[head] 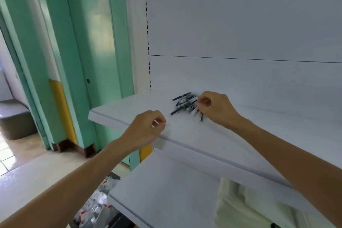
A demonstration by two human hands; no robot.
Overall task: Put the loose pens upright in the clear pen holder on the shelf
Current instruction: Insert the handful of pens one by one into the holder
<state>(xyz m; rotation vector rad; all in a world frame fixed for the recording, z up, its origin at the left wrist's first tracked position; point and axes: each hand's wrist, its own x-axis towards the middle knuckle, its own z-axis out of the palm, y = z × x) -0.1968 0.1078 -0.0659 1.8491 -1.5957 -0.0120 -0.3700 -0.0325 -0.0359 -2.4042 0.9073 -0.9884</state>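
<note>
On the white shelf, pinched loose pens at heap's right edge with right hand; left hand curled nearby, grip unclear.

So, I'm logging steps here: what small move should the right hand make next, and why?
Probably pinch one of the pens and lift it clear. They lie flat in a heap on the shelf, and the right hand sits curled at the heap's edge; whether it grips one already is unclear.
</note>
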